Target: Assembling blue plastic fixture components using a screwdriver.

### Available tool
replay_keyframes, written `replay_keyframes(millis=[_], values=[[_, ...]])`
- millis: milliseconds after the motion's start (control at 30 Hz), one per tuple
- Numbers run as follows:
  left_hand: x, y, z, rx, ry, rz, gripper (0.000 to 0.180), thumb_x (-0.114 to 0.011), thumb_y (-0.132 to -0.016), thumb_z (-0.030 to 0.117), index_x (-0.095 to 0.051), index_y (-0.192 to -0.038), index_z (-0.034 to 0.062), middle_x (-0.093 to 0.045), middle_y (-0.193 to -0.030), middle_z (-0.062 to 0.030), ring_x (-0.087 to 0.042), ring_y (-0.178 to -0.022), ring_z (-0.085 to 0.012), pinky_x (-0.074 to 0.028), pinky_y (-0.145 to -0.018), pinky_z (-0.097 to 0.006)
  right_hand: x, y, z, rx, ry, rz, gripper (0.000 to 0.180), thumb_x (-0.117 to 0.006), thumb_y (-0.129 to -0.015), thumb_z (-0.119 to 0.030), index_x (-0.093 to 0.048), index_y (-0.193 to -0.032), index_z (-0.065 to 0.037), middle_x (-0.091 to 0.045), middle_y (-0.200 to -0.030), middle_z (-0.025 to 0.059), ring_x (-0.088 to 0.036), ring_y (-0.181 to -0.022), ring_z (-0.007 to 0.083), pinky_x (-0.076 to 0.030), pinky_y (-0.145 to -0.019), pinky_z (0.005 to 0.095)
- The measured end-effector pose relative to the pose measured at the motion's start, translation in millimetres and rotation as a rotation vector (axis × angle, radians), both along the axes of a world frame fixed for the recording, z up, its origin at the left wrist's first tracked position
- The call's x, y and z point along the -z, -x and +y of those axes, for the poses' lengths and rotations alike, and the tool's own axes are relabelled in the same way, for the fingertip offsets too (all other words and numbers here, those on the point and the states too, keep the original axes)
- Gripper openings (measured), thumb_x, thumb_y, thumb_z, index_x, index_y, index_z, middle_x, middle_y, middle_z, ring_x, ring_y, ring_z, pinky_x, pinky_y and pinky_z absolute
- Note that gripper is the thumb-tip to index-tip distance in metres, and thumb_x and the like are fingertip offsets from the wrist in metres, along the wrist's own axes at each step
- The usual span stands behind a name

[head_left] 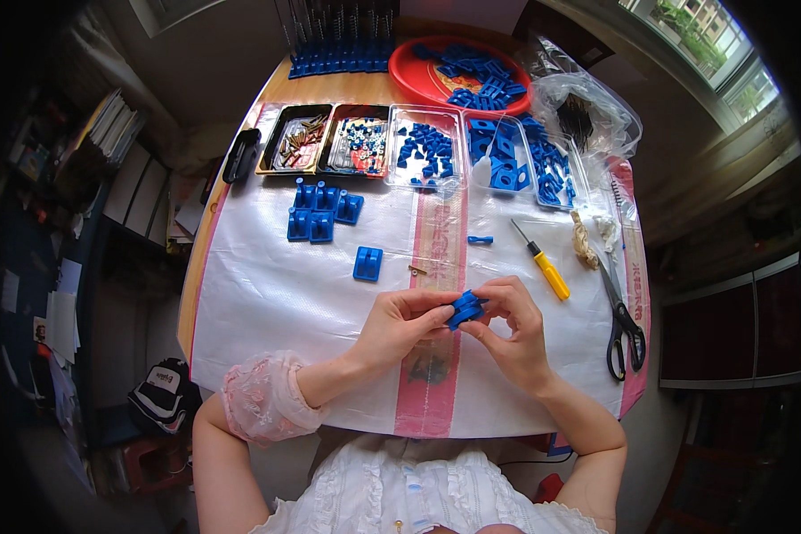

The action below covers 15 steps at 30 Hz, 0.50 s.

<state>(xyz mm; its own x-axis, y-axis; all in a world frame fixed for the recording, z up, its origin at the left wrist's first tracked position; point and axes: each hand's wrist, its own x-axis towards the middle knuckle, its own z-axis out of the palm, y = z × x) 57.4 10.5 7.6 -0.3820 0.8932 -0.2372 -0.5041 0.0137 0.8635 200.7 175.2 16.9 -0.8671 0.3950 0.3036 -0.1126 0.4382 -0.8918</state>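
Observation:
Between my two hands, above the near middle of the table, is a small blue plastic part point(465, 310). The fingers and thumb of my left hand point(405, 325) pinch its left side, while my right hand point(513, 334) grips its right side. My fingertips hide some of the part. Just beyond my left hand lies a brass-coloured screw point(416, 271) on the sheet. A blue block with raised ribs point(368, 264) rests to its left. Farther off, a short blue peg point(480, 239) lies by itself. Several similar blue assemblies point(316, 214) stand grouped at the left.
Trays of screws point(262, 169), nuts point(329, 172) and blue parts line the far side. Behind them sits a red basin point(402, 84) of blue pieces. A yellow-handled screwdriver point(552, 276) and black-handled scissors point(616, 334) lie at right. A white woven sheet point(267, 294) covers the table.

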Motion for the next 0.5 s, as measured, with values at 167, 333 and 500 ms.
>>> replay_keyframes(millis=[167,333,500], values=[[5,1,1,-0.038,-0.012,-0.031,0.032,-0.067,-0.104,0.011,-0.068,-0.134,0.002,-0.073,-0.12,-0.0076,-0.071,-0.102,-0.0101,-0.061,-0.085,-0.021,-5,1,-6,0.079,-0.05,0.019,0.046,-0.086,-0.078,0.002,-0.066,-0.119,-0.004,-0.059,-0.121,0.0106,-0.067,-0.093,0.0166,-0.056,-0.07,0.0276],[8,1,3,-0.131,-0.006,-0.096,0.033,-0.068,-0.103,0.011,-0.067,-0.135,0.0033,-0.073,-0.12,-0.0068,-0.071,-0.101,-0.0092,-0.061,-0.085,-0.02,-4,-1,-1,0.137,-0.233,0.052,0.039,-0.086,-0.079,-0.001,-0.068,-0.113,-0.006,-0.059,-0.12,0.0112,-0.065,-0.095,0.0191,-0.053,-0.068,0.0291],[5,2,3,-0.171,-0.006,-0.126,0.033,-0.069,-0.102,0.01,-0.068,-0.135,0.0039,-0.073,-0.119,-0.0061,-0.07,-0.101,-0.0083,-0.061,-0.086,-0.02,-13,0,18,0.304,-0.466,0.003,0.028,-0.083,-0.081,-0.002,-0.069,-0.105,-0.005,-0.06,-0.115,0.0122,-0.063,-0.1,0.0249,-0.053,-0.073,0.0334]])
